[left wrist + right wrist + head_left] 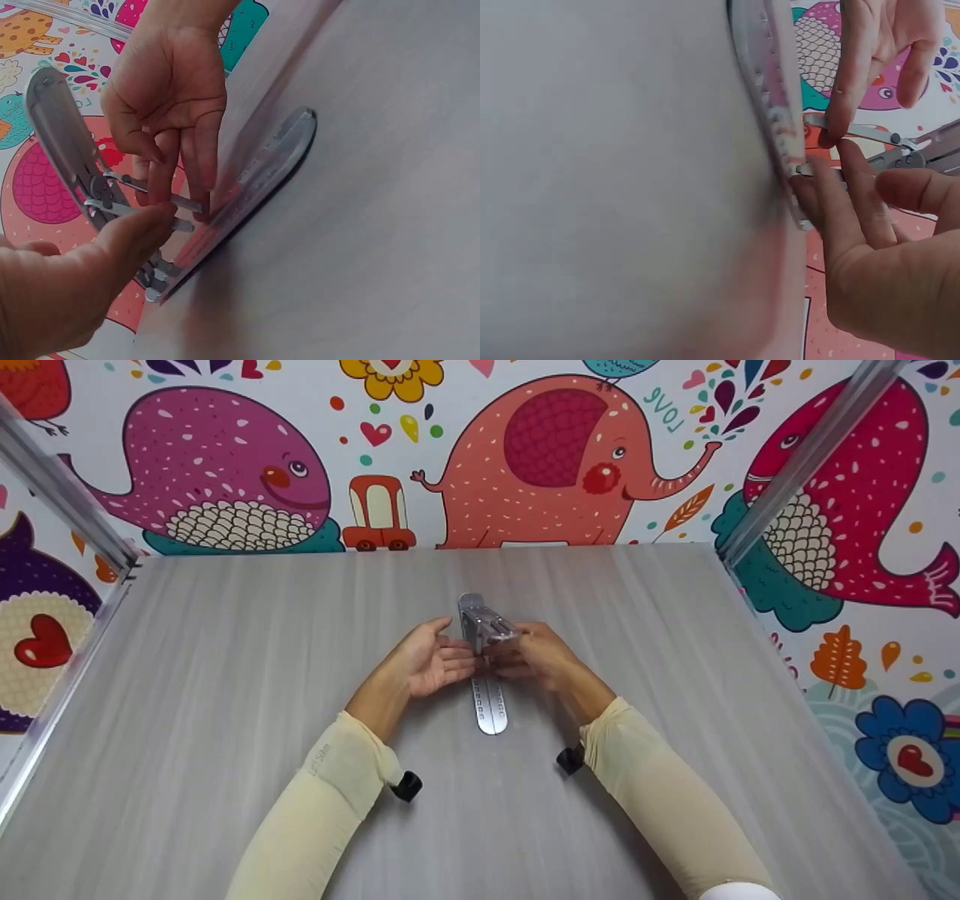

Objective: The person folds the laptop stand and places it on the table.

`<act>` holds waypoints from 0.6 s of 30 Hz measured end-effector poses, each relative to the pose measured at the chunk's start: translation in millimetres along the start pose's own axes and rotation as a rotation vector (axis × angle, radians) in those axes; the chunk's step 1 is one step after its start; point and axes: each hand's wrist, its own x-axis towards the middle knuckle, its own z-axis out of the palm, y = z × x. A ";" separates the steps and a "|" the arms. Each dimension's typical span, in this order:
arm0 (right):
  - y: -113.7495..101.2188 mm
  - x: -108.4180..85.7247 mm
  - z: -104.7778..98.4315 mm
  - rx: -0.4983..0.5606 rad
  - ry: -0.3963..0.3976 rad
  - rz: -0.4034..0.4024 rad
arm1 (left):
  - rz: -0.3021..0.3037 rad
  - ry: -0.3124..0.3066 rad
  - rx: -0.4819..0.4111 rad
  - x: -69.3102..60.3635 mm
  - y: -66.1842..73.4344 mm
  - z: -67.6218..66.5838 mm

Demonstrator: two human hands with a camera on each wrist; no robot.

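A grey metal folding stand (491,709) rests on the table, its long slotted base flat and its upper plate (64,127) tilted up from a hinge at one end. Two thin prop legs (184,204) hang from the plate toward the base's slots. My left hand (439,660) is beside the stand with fingers fairly straight; a fingertip touches one leg in the right wrist view, its thumb apart. My right hand (544,652) holds the other leg between its fingers (832,202), which partly cover it. Whether the leg ends sit in the slots, I cannot tell.
The grey wood-grain table (225,697) spreads around the stand. Behind it rises a wall (525,457) printed with cartoon animals. Metal posts (810,465) stand at the back corners. A black piece (407,786) hangs from the left sleeve, another (570,760) from the right.
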 end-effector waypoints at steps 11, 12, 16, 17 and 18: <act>-9.2 1.1 4.7 0.050 0.004 0.030 | 0.041 0.026 0.003 2.0 2.5 0.4; -10.0 0.6 5.3 0.076 0.013 0.036 | 0.048 0.032 -0.007 2.7 2.5 0.4; -13.6 1.0 7.1 0.185 0.040 0.050 | 0.087 0.056 -0.062 5.7 3.6 1.7; -14.7 1.2 7.5 0.206 0.048 0.051 | 0.100 0.061 -0.078 6.4 4.3 2.6; -15.9 1.5 8.0 0.224 0.052 0.053 | 0.112 0.062 -0.091 7.4 4.9 3.6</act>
